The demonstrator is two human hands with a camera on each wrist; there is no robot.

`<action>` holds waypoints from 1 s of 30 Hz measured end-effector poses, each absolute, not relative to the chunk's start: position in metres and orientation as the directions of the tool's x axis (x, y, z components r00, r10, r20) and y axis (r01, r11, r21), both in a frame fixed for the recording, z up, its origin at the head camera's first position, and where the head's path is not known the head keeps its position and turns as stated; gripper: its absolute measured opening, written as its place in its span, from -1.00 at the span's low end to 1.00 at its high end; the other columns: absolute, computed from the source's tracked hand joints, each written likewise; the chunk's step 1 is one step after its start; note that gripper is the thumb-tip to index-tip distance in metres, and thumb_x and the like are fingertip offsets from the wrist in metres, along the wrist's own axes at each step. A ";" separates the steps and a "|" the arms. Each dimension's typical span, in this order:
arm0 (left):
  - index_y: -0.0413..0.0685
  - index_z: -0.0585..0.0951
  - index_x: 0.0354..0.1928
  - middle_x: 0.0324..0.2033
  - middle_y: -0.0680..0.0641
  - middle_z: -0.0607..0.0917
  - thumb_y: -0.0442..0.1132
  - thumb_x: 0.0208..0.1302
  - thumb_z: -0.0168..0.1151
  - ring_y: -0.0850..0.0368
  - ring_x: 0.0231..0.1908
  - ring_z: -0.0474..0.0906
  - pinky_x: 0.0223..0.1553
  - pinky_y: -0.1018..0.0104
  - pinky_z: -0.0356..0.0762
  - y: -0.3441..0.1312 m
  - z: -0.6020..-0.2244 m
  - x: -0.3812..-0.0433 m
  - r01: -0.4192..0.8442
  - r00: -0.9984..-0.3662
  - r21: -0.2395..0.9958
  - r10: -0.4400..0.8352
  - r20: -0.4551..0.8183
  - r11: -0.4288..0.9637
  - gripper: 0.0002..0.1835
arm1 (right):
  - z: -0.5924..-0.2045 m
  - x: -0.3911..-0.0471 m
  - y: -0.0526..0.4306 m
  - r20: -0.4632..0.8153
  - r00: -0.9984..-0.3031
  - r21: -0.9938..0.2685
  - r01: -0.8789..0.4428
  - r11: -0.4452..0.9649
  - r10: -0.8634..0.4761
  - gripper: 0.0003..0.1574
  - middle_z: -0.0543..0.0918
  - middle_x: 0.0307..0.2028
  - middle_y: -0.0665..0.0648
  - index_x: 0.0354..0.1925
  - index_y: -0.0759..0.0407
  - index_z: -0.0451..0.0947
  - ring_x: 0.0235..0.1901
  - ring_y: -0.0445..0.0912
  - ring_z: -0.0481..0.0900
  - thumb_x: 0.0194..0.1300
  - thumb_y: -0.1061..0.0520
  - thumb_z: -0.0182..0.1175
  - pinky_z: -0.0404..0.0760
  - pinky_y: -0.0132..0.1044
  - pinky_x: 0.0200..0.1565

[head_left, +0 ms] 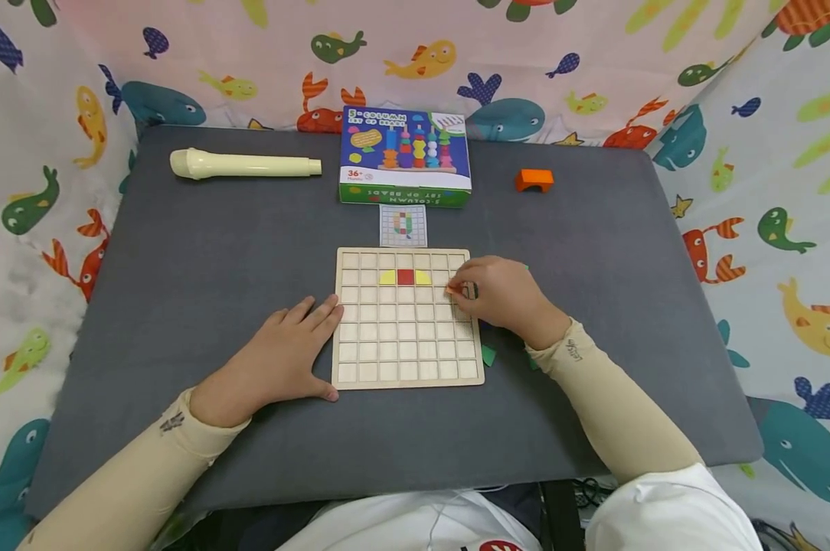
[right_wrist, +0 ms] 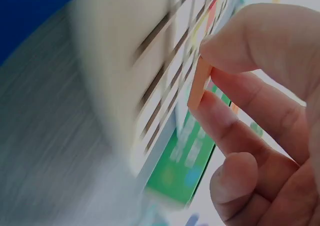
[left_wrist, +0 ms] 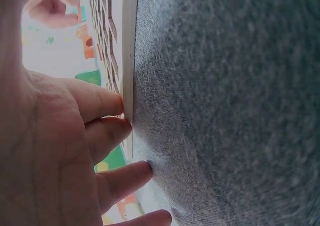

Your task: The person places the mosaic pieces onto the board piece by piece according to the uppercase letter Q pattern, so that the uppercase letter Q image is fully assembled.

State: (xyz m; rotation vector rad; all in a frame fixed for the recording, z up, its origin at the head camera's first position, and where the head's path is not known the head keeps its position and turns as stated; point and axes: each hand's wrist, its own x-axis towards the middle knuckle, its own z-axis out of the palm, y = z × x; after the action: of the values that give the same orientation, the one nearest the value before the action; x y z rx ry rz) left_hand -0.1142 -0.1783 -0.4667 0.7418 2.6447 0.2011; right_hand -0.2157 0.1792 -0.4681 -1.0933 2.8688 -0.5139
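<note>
A wooden grid board [head_left: 407,380] lies on the grey table. Near its top sit a red tile [head_left: 405,277] and two yellow tiles [head_left: 387,277], one on each side of the red. My right hand [head_left: 501,298] is over the board's right edge and pinches a small orange tile [right_wrist: 199,83] between thumb and fingertips. At the left edge my left hand [head_left: 287,352] lies with fingers spread, fingertips against the board's side. Just above the board is a small card [head_left: 403,226] printed with a coloured grid pattern.
Green tiles [head_left: 488,355] lie right of the board, partly hidden under my right hand and arm. Behind the card stands a blue and green toy box [head_left: 404,153]. A cream microphone-shaped object [head_left: 246,164] is at back left, an orange arch block [head_left: 534,180] at back right.
</note>
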 end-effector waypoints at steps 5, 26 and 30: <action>-0.21 0.13 0.69 0.68 -0.21 0.07 0.42 -0.02 0.62 -0.37 0.59 0.06 0.42 -0.36 0.21 -0.179 -0.468 -0.114 0.459 -0.784 0.241 0.517 -0.344 0.855 0.42 | -0.468 -0.218 0.131 0.062 -0.684 -0.318 -0.703 0.636 -0.726 -0.84 0.82 -0.16 0.03 -0.16 0.07 0.89 -0.18 -0.08 0.73 0.35 0.05 0.47 0.72 -0.16 -0.24; -0.22 0.14 0.69 0.67 -0.22 0.08 0.45 -0.04 0.61 -0.36 0.59 0.08 0.42 -0.32 0.23 -0.178 -0.466 -0.116 0.474 -0.783 0.226 0.525 -0.334 0.851 0.43 | -0.457 -0.217 0.113 0.048 -0.613 -0.250 -0.772 0.585 -0.788 -0.82 0.80 -0.11 0.01 -0.10 0.05 0.89 -0.13 -0.08 0.75 0.36 0.06 0.46 0.74 -0.13 -0.12; -0.22 0.13 0.69 0.67 -0.22 0.07 0.46 -0.04 0.61 -0.36 0.59 0.07 0.43 -0.33 0.22 -0.180 -0.468 -0.116 0.471 -0.785 0.228 0.522 -0.334 0.852 0.44 | -0.454 -0.211 0.155 0.050 -0.680 -0.253 -0.717 0.650 -0.731 -0.81 0.81 -0.13 0.05 -0.10 0.09 0.89 -0.15 -0.05 0.75 0.33 0.09 0.50 0.74 -0.10 -0.19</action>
State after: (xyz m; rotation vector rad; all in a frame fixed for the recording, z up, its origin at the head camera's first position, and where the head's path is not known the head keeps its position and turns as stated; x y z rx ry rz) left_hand -0.1157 -0.1799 -0.4680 0.7381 2.6403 0.1859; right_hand -0.2111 0.1552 -0.4538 -1.2308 2.8019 -0.3923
